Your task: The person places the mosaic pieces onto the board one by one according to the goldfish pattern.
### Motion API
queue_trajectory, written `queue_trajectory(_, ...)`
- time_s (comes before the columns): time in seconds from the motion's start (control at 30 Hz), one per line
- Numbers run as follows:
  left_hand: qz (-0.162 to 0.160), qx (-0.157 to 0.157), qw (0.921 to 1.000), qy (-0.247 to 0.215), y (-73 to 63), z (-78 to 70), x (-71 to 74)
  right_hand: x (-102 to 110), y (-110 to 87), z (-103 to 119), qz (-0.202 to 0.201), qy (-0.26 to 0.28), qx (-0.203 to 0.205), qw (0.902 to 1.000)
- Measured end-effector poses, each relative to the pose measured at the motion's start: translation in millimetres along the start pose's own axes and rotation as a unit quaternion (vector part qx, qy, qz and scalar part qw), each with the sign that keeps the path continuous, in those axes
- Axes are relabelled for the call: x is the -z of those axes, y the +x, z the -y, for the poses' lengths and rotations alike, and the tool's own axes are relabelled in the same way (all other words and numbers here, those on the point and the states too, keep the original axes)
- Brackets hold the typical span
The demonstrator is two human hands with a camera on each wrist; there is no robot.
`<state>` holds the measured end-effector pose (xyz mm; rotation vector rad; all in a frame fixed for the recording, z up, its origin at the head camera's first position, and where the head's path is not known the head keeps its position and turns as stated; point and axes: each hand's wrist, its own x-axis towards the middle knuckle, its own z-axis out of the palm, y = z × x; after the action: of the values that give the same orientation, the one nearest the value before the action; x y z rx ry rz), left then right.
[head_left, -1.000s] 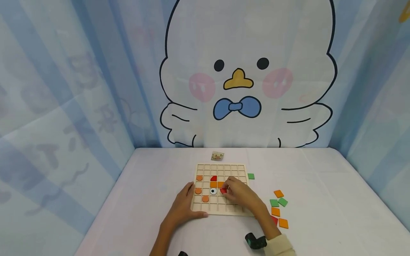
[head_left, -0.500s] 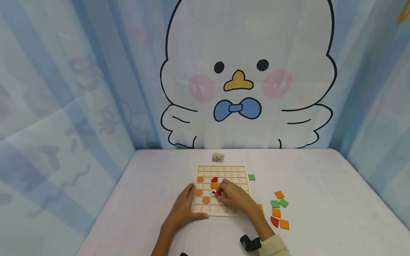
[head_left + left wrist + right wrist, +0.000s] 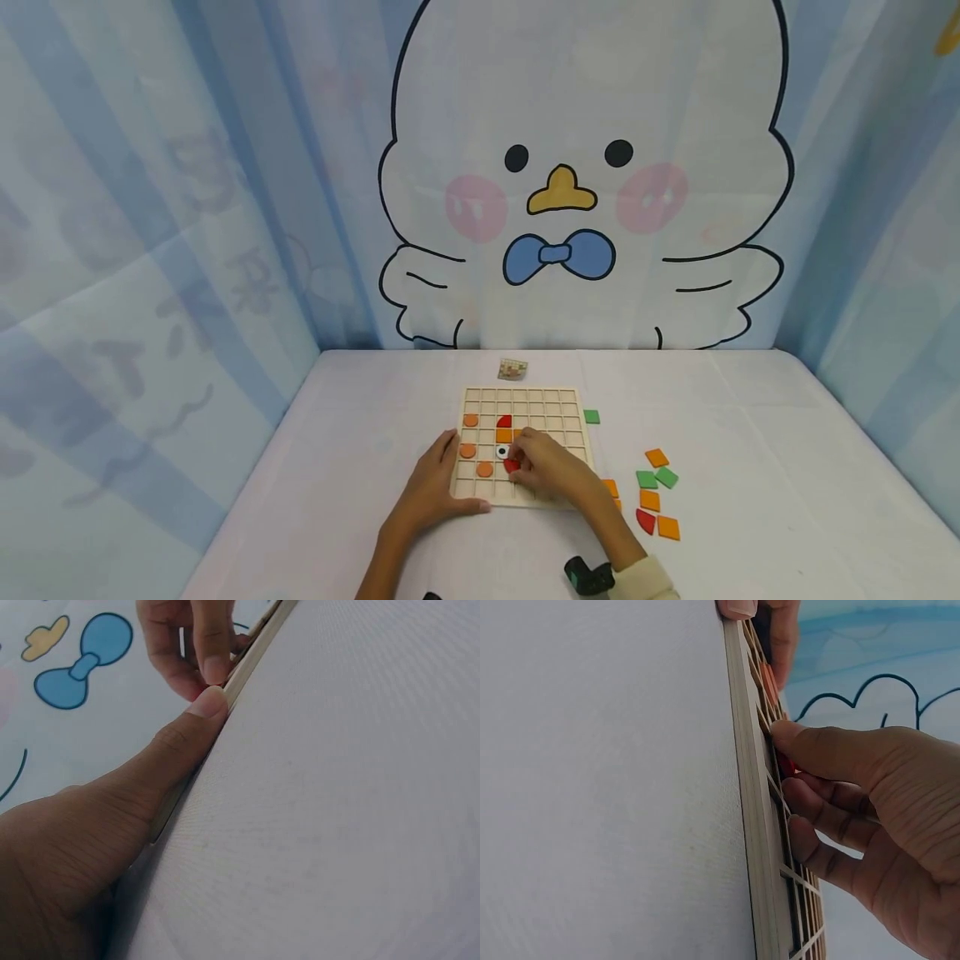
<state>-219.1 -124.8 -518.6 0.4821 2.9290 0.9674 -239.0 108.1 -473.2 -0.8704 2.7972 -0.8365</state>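
A pale wooden grid board (image 3: 558, 401) lies on the table. My left hand (image 3: 429, 485) holds its near left corner, fingers along the left side and thumb (image 3: 176, 742) against the front edge. Over the board, my right hand (image 3: 553, 463) pinches a red quarter-circle tile (image 3: 511, 466), partly hidden by the fingertips, just below a white disc with a black dot (image 3: 502, 452). Further up sit another red quarter-circle tile (image 3: 505, 421) and an orange square tile (image 3: 504, 435). Three orange discs, one of them the lowest disc (image 3: 484, 469), lie in cells toward the left.
Right of the board lie loose tiles: green squares such as one green tile (image 3: 647, 479), orange squares such as one orange tile (image 3: 668, 527), and a red quarter-circle (image 3: 645, 522). A small picture card (image 3: 513, 369) lies behind the board. A printed curtain (image 3: 555, 308) hangs at the back.
My right hand has moved left and then slightly nearer with the red quarter-circle tile, from right of the dotted disc to below it. The left hand stays at the board's corner.
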Motion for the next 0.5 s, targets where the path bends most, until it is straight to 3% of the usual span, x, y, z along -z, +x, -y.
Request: queue_trajectory(0.5, 0.0, -0.008, 0.9999, 0.012, -0.6, -0.5, 0.9, -5.4, 2.7, 3.9, 0.004, -0.005, 0.017, 0.9998)
